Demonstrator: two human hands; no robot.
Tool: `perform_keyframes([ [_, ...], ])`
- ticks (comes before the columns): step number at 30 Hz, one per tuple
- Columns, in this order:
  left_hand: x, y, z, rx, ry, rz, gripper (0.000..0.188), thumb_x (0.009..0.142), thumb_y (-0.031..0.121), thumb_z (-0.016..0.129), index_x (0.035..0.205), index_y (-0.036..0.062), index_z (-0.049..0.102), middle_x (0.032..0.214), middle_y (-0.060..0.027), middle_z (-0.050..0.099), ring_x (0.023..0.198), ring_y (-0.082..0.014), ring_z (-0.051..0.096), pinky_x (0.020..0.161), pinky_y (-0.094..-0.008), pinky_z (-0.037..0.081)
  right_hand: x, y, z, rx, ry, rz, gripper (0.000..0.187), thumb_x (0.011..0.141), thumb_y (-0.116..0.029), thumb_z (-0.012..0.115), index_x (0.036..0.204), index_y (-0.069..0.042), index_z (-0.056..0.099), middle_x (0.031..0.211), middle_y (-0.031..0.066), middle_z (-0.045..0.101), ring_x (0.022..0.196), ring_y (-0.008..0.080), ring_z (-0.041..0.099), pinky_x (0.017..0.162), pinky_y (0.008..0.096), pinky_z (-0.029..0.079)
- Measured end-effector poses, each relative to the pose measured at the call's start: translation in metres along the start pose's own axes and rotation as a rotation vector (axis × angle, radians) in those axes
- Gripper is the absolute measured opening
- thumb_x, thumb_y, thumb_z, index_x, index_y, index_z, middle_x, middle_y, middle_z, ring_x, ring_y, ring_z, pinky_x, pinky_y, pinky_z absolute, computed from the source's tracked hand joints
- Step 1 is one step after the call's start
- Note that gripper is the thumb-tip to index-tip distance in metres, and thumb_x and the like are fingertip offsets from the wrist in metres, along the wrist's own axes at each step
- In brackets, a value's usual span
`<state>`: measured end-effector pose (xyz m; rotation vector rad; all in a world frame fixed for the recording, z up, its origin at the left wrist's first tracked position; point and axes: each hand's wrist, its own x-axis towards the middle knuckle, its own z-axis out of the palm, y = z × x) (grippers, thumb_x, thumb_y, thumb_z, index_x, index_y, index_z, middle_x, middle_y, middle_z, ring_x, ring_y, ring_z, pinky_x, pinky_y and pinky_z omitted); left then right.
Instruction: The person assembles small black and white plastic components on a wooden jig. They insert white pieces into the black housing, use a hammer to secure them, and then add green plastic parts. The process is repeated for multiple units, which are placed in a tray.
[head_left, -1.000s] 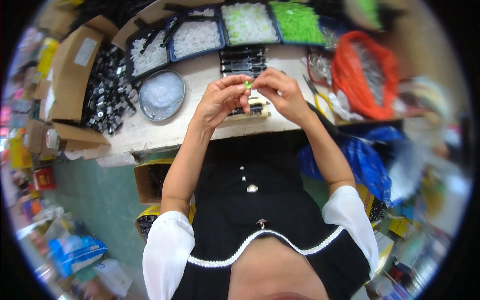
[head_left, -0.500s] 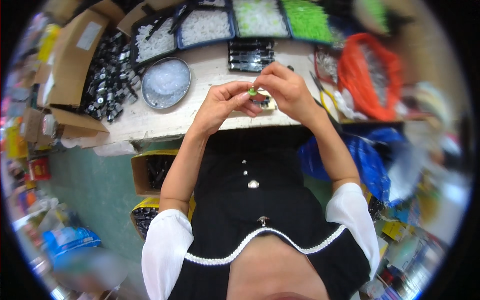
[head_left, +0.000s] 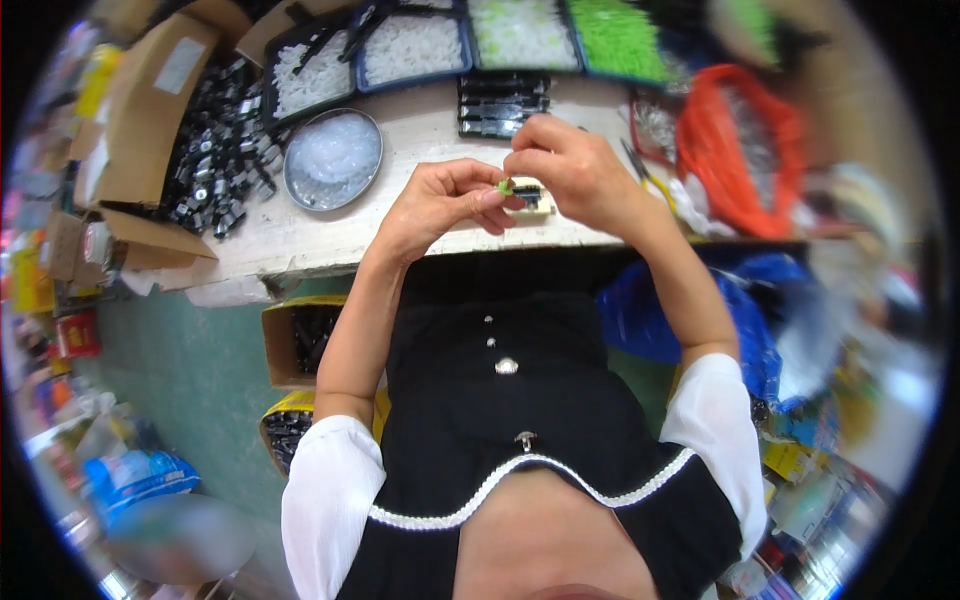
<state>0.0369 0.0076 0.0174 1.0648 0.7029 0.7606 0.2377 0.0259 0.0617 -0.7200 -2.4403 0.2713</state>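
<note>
Between the thumb and fingers of my left hand (head_left: 452,203) is a small green part (head_left: 505,187), too small to name closely. My right hand (head_left: 568,172) is bent over it from the right, its fingertips pinched together just above the green part. Whether those fingertips hold anything, I cannot make out. Under my hands, on the white worktable (head_left: 420,112), lies a cream block with a dark piece in it (head_left: 535,199), partly covered by my fingers. Just beyond my hands several shiny black cases (head_left: 500,108) lie in a stack of rows.
A round metal dish (head_left: 333,160) of clear bits stands left, beside a heap of black and silver pieces (head_left: 215,150). Trays of white parts (head_left: 412,50) and green parts (head_left: 617,42) line the back. Yellow-handled pliers (head_left: 655,190) and a red bag (head_left: 735,150) are right.
My right hand has shifted slightly right and turned, its fingertips still near the green part. The left hand has barely moved. More of the cream block now shows.
</note>
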Motion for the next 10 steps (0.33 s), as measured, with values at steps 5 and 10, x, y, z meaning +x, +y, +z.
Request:
perform_keyframes([
  [5,-0.001,0.001,-0.002,0.024,-0.041,-0.013,0.018,0.085,0.008,0.059,0.100,-0.0019,0.061,0.087,-0.0167,0.066,0.075,-0.0213,0.066,0.068,-0.0310,0.055,0.003,0.003,0.000,0.091,-0.072,-0.018,0.017,0.066,0.001,0.062,0.081,-0.005,0.060,0.083,0.0081,0.054,0.079,0.0258,0.057,0.062,0.0348,0.047],
  [10,-0.001,-0.002,-0.006,0.003,-0.068,-0.011,0.017,0.084,0.008,0.060,0.099,-0.0010,0.062,0.086,-0.0171,0.067,0.075,-0.0218,0.066,0.069,-0.0314,0.055,0.003,0.011,0.008,0.273,-0.177,0.038,0.015,0.069,0.000,0.062,0.083,-0.006,0.062,0.083,0.0085,0.056,0.079,0.0269,0.058,0.063,0.0349,0.046],
])
